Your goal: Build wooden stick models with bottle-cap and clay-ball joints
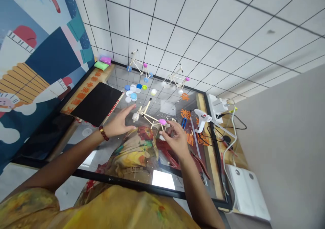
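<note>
A small bicycle-shaped model of pale sticks point(146, 115) stands on the glass tabletop between my hands. It has a dark-tipped handlebar stick, white caps as wheels and a pink oval seat point(162, 121). My left hand point(117, 123) is open beside the front white cap point(135, 116), thumb and fingers spread, holding nothing. Around the seat end is my right hand point(177, 141), its thumb and index finger apart close to the pink piece. Whether those fingertips touch the model I cannot tell. The rear wheel is partly hidden by my right hand.
Two similar stick models, one with blue wheels point(146, 80) and one with white point(180, 92), stand at the far edge. Several bottle caps point(133, 96) lie nearby. A black board point(98, 103) is left; a white glue gun point(202, 120), cables and red-handled pliers point(201, 164) are right.
</note>
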A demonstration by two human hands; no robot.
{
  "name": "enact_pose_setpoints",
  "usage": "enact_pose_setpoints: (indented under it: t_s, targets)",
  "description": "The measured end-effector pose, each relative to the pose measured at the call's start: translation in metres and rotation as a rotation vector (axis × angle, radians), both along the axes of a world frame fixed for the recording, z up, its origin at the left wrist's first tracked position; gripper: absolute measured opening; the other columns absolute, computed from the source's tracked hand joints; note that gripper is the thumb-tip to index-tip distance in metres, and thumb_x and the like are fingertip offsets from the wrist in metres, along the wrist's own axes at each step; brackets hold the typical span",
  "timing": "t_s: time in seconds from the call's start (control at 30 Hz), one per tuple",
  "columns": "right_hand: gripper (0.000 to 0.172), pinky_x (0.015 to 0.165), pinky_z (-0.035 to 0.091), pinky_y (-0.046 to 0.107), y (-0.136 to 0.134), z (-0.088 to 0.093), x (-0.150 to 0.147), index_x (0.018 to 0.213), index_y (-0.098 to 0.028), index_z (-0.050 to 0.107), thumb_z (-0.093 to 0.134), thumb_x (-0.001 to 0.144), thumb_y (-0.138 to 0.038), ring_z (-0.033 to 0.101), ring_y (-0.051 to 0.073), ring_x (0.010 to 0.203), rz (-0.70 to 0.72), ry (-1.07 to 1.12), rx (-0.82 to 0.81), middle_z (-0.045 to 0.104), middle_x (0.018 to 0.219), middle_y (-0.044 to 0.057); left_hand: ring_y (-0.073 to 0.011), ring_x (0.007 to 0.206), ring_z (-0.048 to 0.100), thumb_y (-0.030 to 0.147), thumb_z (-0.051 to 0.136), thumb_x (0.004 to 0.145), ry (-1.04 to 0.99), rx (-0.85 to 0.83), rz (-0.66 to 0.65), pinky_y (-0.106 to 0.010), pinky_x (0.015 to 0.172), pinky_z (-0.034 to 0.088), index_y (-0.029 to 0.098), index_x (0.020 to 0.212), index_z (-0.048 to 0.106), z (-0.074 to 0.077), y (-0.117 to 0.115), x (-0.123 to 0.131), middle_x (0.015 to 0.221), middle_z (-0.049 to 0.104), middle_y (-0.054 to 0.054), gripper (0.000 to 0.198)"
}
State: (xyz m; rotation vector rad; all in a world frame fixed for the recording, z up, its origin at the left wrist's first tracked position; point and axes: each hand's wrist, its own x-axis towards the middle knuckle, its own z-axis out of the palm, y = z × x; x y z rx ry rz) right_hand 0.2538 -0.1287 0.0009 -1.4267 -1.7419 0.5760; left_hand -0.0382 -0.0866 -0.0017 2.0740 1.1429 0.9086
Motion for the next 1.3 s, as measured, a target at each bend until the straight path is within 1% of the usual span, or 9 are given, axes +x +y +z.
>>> enact_pose_setpoints:
  t_s: [0.17, 0.43, 0.53, 0.6, 0.73, 0.83, 0.93, 1.07, 1.3]
  targets:
    - [0.042, 0.067, 0.051, 0.032, 0.002, 0.002, -0.001, 0.115, -0.023, 0.064, 0.074, 0.076, -0.036, 0.049, 0.010, 0.059, 0.039, -0.052, -0.020, 0.063, 0.113, 0.007, -0.0298, 0.131, 0.050, 0.034, 0.076, 0.071, -0.058, -0.069, -0.119, -0.043, 0.108, 0.043, 0.021, 0.150, 0.031, -0.008, 0.018, 0.001, 0.148, 0.045, -0.015, 0.092]
    - [0.037, 0.060, 0.043, 0.027, 0.006, 0.002, -0.009, 0.114, -0.023, 0.065, 0.069, 0.080, -0.036, 0.047, 0.011, 0.059, 0.070, -0.130, -0.050, 0.060, 0.083, 0.000, -0.0287, 0.116, 0.061, 0.034, 0.077, 0.068, -0.137, -0.149, -0.078, -0.044, 0.101, 0.048, 0.016, 0.135, 0.053, -0.021, 0.031, -0.001, 0.134, 0.060, -0.014, 0.074]
    - [0.034, 0.060, 0.041, 0.026, 0.007, 0.002, -0.010, 0.112, -0.022, 0.066, 0.066, 0.083, -0.037, 0.048, 0.013, 0.060, 0.061, -0.160, -0.057, 0.052, 0.069, -0.003, -0.0279, 0.114, 0.063, 0.033, 0.078, 0.067, -0.156, -0.154, -0.067, -0.043, 0.100, 0.049, 0.015, 0.133, 0.055, -0.019, 0.030, 0.000, 0.131, 0.062, -0.014, 0.072]
    - [0.027, 0.058, 0.039, 0.026, 0.008, 0.003, -0.011, 0.105, -0.021, 0.068, 0.064, 0.084, -0.039, 0.048, 0.014, 0.060, 0.056, -0.169, -0.056, 0.048, 0.065, -0.004, -0.0275, 0.114, 0.063, 0.033, 0.078, 0.067, -0.167, -0.150, -0.068, -0.043, 0.100, 0.050, 0.016, 0.133, 0.056, -0.016, 0.028, 0.000, 0.131, 0.063, -0.013, 0.071]
    - [0.021, 0.059, 0.037, 0.026, 0.015, 0.008, -0.013, 0.079, -0.020, 0.065, 0.061, 0.086, -0.040, 0.047, 0.013, 0.061, 0.076, -0.175, -0.009, 0.047, 0.064, -0.003, -0.0279, 0.114, 0.063, 0.034, 0.078, 0.068, -0.198, -0.147, -0.077, -0.044, 0.100, 0.050, 0.019, 0.135, 0.053, -0.010, 0.026, 0.001, 0.133, 0.061, -0.014, 0.073]
    - [0.021, 0.059, 0.037, 0.025, 0.024, 0.015, -0.012, 0.082, -0.020, 0.067, 0.059, 0.087, -0.039, 0.047, 0.013, 0.062, 0.090, -0.170, 0.028, 0.049, 0.065, -0.003, -0.0282, 0.115, 0.063, 0.033, 0.078, 0.067, -0.210, -0.136, -0.072, -0.045, 0.100, 0.050, 0.020, 0.137, 0.051, -0.006, 0.029, 0.004, 0.135, 0.060, -0.014, 0.077]
    - [0.022, 0.060, 0.038, 0.025, 0.037, 0.023, -0.008, 0.093, -0.020, 0.069, 0.060, 0.087, -0.038, 0.048, 0.013, 0.062, 0.085, -0.146, 0.058, 0.052, 0.067, -0.002, -0.0275, 0.114, 0.063, 0.031, 0.078, 0.067, -0.215, -0.133, -0.056, -0.046, 0.100, 0.050, 0.021, 0.138, 0.051, -0.001, 0.035, 0.011, 0.132, 0.062, -0.014, 0.077]
    - [0.023, 0.061, 0.039, 0.026, 0.064, 0.034, 0.006, 0.091, -0.018, 0.070, 0.063, 0.083, -0.039, 0.048, 0.013, 0.062, 0.061, -0.124, 0.070, 0.054, 0.067, -0.002, -0.0281, 0.116, 0.061, 0.030, 0.077, 0.067, -0.243, -0.127, -0.038, -0.045, 0.096, 0.051, 0.021, 0.138, 0.050, 0.005, 0.054, 0.028, 0.128, 0.064, -0.014, 0.077]
    - [0.040, 0.060, 0.043, 0.026, 0.142, 0.044, 0.051, 0.101, -0.017, 0.069, 0.071, 0.070, -0.041, 0.050, 0.013, 0.063, -0.010, 0.050, -0.017, 0.059, 0.069, -0.002, -0.0302, 0.116, 0.060, 0.027, 0.078, 0.062, -0.285, -0.083, -0.001, -0.049, 0.096, 0.050, 0.021, 0.139, 0.048, 0.013, 0.119, 0.082, 0.125, 0.064, -0.016, 0.083]
